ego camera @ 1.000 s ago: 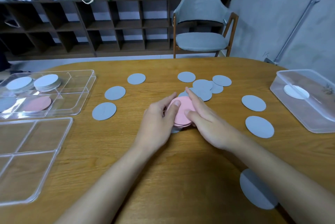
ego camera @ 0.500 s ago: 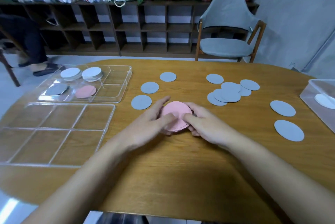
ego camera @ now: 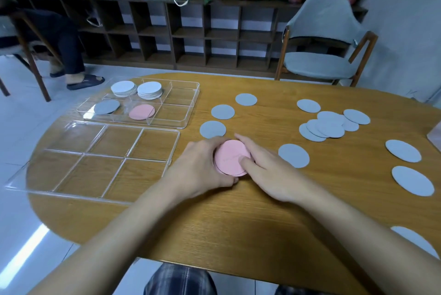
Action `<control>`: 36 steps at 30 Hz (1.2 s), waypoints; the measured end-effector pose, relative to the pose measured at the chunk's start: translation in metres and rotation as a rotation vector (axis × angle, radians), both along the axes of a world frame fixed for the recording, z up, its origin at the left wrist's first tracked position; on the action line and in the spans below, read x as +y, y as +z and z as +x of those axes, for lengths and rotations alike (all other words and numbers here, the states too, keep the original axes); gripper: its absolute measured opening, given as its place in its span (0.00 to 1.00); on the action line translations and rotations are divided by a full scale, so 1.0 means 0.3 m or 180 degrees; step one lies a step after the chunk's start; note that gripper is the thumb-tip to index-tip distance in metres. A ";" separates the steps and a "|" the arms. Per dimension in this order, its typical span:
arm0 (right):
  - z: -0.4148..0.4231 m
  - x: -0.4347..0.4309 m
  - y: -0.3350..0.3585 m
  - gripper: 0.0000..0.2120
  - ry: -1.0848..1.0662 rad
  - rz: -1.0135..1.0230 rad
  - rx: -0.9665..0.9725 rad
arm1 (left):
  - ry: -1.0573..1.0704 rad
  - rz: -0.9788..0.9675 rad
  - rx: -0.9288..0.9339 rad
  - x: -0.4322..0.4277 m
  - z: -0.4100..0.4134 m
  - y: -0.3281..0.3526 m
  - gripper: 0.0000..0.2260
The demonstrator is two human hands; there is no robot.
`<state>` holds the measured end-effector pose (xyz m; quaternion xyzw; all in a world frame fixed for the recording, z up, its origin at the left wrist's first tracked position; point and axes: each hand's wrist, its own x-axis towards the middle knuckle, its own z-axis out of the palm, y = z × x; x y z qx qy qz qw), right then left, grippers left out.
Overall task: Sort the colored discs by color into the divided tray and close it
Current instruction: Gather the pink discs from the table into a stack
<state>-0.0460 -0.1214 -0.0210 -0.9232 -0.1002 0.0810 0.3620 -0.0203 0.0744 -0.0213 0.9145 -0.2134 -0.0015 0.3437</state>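
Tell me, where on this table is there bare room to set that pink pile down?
Bare table lies between the pink stack and the near edge. The divided tray has two empty right-hand compartments. The right side is crowded with overlapping grey discs.

hands: left hand (ego camera: 202, 163) and right hand (ego camera: 269, 173) cup the pink stack (ego camera: 231, 157) from either side, right thumb on top.
pink stack: flat on bench (ego camera: 238, 223), edges uneven.
tray (ego camera: 194, 99): open, far left; white stacks (ego camera: 149, 90) in two back cells, tray grey disc (ego camera: 106, 106) front-left, tray pink disc (ego camera: 141, 112) front-middle.
lid (ego camera: 152, 142): flat on bench, just in front of tray.
loose grey discs (ego camera: 330, 127): scattered on bench, some overlapping right of hands.
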 end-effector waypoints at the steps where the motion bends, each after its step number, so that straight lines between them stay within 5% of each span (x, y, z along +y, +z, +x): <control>1: -0.006 -0.003 0.002 0.26 0.0020 0.0114 -0.0023 | 0.0020 -0.0019 0.0091 0.004 0.003 -0.001 0.31; 5: -0.031 -0.006 0.018 0.21 0.0071 0.0428 -0.0079 | 0.0019 -0.0062 0.0379 0.001 -0.002 -0.003 0.29; 15: -0.020 0.010 0.003 0.09 0.0122 0.0568 0.0135 | -0.0091 0.0074 0.0329 0.003 -0.012 -0.006 0.44; 21: -0.009 0.019 0.024 0.10 0.0251 0.0900 0.0372 | -0.0624 -0.0754 0.0560 0.110 0.013 0.008 0.35; 29: -0.017 0.048 0.056 0.11 0.0412 0.0388 0.0244 | -0.0523 -0.0542 0.0298 0.114 0.003 -0.010 0.32; 33: -0.045 0.022 0.054 0.29 0.0398 0.0150 -0.0054 | -0.0361 -0.0866 0.0327 0.104 0.017 -0.010 0.19; 36: -0.054 -0.001 0.037 0.30 0.0356 -0.0159 -0.0272 | -0.0393 -0.0839 -0.0020 0.082 0.007 -0.016 0.15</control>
